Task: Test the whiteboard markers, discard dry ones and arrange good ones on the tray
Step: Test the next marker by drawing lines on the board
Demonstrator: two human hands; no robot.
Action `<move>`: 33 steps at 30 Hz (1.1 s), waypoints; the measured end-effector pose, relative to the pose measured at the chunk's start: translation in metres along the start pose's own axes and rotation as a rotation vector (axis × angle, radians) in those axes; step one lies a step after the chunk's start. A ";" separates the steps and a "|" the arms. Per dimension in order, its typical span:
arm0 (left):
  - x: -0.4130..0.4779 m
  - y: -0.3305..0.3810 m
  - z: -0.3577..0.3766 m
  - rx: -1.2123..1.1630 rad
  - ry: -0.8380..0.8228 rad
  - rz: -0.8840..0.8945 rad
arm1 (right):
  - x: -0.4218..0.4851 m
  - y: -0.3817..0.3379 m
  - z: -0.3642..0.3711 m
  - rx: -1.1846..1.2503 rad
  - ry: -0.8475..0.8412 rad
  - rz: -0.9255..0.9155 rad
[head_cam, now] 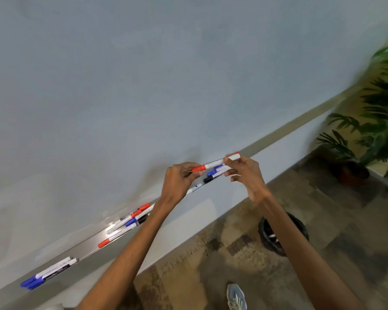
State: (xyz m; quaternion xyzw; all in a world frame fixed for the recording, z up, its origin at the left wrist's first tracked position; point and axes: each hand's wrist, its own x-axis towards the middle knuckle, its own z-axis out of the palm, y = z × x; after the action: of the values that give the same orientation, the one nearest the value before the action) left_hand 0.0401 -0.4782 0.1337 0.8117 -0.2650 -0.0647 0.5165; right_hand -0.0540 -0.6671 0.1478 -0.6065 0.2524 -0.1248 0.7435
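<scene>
Red marker (213, 164): held level between both hands at the centre of the frame, just in front of the lower edge of the whiteboard (143, 86) and above the tray; its red cap points left, its white barrel right.
Left hand (179, 177): its fingers (185, 166) are curled round the red cap end and pinch it.
Right hand (246, 173): thumb and forefinger pinch the far end of the barrel, while the other fingers (232, 172) are loosely curled below it and apart from the marker.
Tray (87, 245): a metal ledge running from the lower left of the frame up toward the hands, along the foot of the whiteboard.
Markers on the tray: two blue-capped ones (45, 274) lie side by side at the lower left; a red-capped one (104, 242) lies alone further up; a mixed cluster (132, 218) of red, blue and black caps sits left of the left forearm; a blue and a black one (213, 173) show between the hands.
Bin (267, 238): dark-lined, on the patterned floor (323, 220) right of centre, partly hidden by the right forearm.
Plant (376, 130): a potted palm at the right edge.
Shoe (236, 297): pale, at the bottom edge.
</scene>
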 end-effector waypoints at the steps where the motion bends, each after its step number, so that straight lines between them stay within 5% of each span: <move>1: 0.002 -0.002 0.006 0.000 -0.026 -0.030 | 0.000 0.003 -0.010 -0.035 -0.009 0.008; 9: 0.013 -0.008 0.082 0.349 -0.224 -0.015 | 0.002 0.057 -0.102 -0.613 -0.059 -0.026; 13: 0.015 -0.016 0.136 0.231 -0.545 -0.111 | -0.002 0.083 -0.144 -0.813 -0.127 -0.024; 17: 0.018 -0.026 0.188 0.143 -0.628 -0.158 | 0.008 0.102 -0.185 -1.027 -0.101 0.001; 33: 0.046 -0.030 0.419 0.561 -0.691 0.194 | 0.075 0.189 -0.350 -1.107 0.077 0.111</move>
State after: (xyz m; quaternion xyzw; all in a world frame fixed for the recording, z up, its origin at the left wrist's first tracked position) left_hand -0.0689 -0.8283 -0.0771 0.8224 -0.5040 -0.2088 0.1615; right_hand -0.1980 -0.9532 -0.0994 -0.8875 0.3386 0.0436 0.3095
